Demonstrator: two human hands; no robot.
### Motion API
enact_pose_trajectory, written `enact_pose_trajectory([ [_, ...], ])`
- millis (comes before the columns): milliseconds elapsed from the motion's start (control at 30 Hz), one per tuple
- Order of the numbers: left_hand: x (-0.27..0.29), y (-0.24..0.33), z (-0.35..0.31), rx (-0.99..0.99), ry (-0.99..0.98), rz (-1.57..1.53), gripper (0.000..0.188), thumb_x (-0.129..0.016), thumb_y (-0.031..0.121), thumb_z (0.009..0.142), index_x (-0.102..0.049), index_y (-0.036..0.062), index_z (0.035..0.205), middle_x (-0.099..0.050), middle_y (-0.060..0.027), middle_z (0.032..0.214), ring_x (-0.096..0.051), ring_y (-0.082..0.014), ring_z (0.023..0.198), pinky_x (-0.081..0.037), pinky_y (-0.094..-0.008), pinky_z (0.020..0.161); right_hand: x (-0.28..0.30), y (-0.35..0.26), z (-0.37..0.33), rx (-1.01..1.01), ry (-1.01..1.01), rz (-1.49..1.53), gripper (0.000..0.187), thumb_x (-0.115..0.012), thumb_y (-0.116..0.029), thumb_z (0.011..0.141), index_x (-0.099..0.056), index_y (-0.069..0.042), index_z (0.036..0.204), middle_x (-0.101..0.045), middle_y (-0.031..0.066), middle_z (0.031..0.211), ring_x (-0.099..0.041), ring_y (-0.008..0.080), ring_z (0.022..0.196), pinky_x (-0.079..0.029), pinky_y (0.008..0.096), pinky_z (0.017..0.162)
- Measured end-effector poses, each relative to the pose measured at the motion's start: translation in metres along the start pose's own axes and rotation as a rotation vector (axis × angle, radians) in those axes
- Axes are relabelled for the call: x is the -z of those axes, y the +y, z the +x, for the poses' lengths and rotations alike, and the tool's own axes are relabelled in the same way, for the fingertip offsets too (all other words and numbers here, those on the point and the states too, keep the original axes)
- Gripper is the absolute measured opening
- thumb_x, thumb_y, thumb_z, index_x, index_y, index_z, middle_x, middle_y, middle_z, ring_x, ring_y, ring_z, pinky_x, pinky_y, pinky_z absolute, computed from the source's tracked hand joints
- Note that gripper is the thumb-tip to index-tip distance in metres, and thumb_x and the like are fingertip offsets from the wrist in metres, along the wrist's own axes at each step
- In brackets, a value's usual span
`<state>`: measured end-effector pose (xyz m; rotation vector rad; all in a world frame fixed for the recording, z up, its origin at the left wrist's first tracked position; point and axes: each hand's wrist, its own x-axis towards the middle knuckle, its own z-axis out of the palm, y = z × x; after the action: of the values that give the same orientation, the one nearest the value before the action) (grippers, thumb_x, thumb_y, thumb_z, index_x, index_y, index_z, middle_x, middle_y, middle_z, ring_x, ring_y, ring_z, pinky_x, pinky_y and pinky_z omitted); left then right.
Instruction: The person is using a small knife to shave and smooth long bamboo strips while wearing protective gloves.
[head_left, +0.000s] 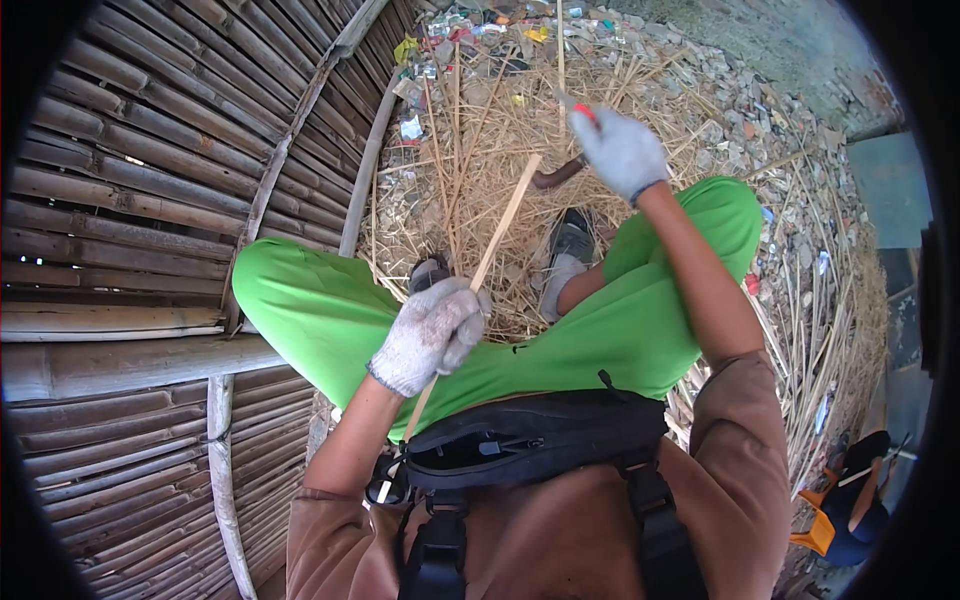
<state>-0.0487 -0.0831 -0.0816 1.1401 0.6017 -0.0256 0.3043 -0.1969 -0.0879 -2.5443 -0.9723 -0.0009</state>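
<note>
My left hand (432, 335), in a whitish work glove with dirty patches, is closed around a pale bamboo strip (507, 218). The strip slants up and away from the glove, and its thin near end passes below the hand toward my waist. Out to the right, my right hand (622, 152), also gloved, is closed on a knife (583, 110); a bit of red and a short grey blade show past the fingers, apart from the strip. A curved dark brown piece (558, 174) shows just below that hand; whether it belongs to the knife I cannot tell.
Bamboo shavings (490, 130) cover the ground around my shoes, with rubble and litter beyond. A bamboo slat wall (140, 180) stands close on my left. Long split strips (810, 330) lie to the right. Another person (862, 500) is at the lower right edge.
</note>
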Motion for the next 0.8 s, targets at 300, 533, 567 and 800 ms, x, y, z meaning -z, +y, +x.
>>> enact_pose_trajectory([
  [300,-0.018,0.117,-0.025,-0.023,-0.050,0.533,0.024,-0.056,0.027,0.115,-0.066,0.0053,0.117,-0.063,0.0013,0.080,-0.057,-0.0064,0.059,-0.047,-0.0241,0.053,0.105,-0.084,-0.043,0.739,0.082,0.123,0.054,-0.074,-0.061,0.093,-0.074,-0.011,0.113,-0.073,0.0104,0.111,-0.075,0.0372,0.097,-0.062,0.0478,0.083],
  [533,-0.013,0.168,-0.024,-0.026,-0.145,0.907,0.040,-0.071,0.023,0.105,-0.064,0.0032,0.140,-0.070,-0.0018,0.087,-0.062,-0.0074,0.064,-0.050,-0.0259,0.056,0.105,-0.059,-0.053,0.755,-0.002,0.025,0.040,-0.079,-0.054,0.091,-0.077,-0.018,0.107,-0.075,0.0066,0.096,-0.076,0.0300,0.094,-0.061,0.0450,0.082],
  [567,-0.012,0.174,-0.025,-0.155,-0.172,1.164,0.041,-0.072,0.022,0.104,-0.064,0.0023,0.139,-0.070,-0.0078,0.087,-0.065,-0.0147,0.064,-0.053,-0.0311,0.059,0.105,-0.053,-0.054,0.704,0.023,0.019,0.040,-0.079,-0.054,0.091,-0.077,-0.017,0.108,-0.075,0.0067,0.097,-0.075,0.0305,0.094,-0.061,0.0453,0.082],
  [800,0.022,0.185,-0.052,-0.615,0.044,1.709,0.024,-0.067,0.013,0.103,-0.061,-0.0010,0.121,-0.066,-0.0179,0.079,-0.070,-0.0352,0.067,-0.056,-0.0435,0.066,0.167,0.011,0.026,0.482,0.166,-0.058,0.046,-0.079,-0.049,0.094,-0.077,-0.012,0.120,-0.076,0.0116,0.103,-0.074,0.0336,0.096,-0.059,0.0457,0.084],
])
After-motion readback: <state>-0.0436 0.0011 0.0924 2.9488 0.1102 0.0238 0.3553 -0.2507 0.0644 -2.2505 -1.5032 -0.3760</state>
